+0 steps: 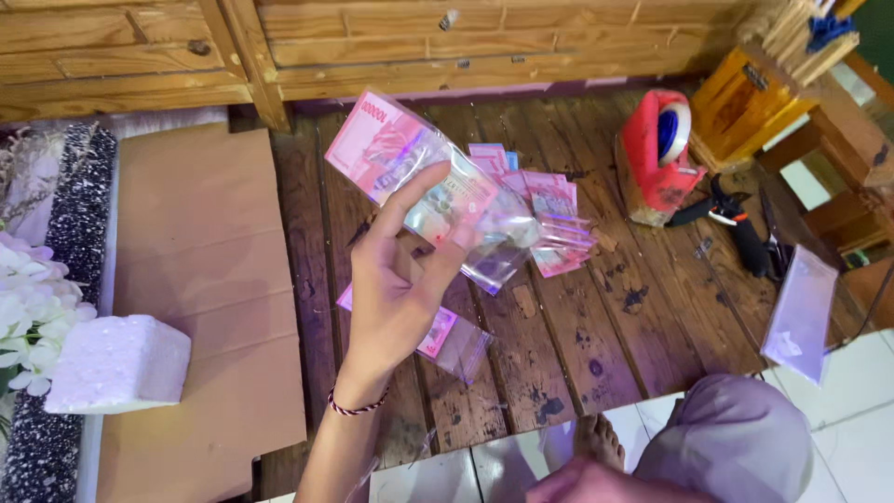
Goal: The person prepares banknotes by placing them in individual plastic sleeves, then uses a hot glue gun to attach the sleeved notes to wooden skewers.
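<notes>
My left hand (396, 284) is raised over the dark wooden floor, holding a stack of pink banknotes (396, 154) sleeved in clear plastic between thumb and fingers. A braided bracelet sits on that wrist. My right hand (596, 482) rests low at the bottom edge near my knee, fingers curled; nothing shows in it. More pink banknotes in plastic sleeves (549, 219) lie fanned on the planks behind the raised stack. Another sleeved banknote (452, 340) lies under my left hand.
A red tape dispenser (659, 154) and a black glue gun (736, 224) lie to the right. A stack of clear sleeves (801, 312) is at right. Brown cardboard (200, 279), a white foam block (116, 363) and white flowers (23, 307) lie left. My foot (596, 438) rests on white tiles.
</notes>
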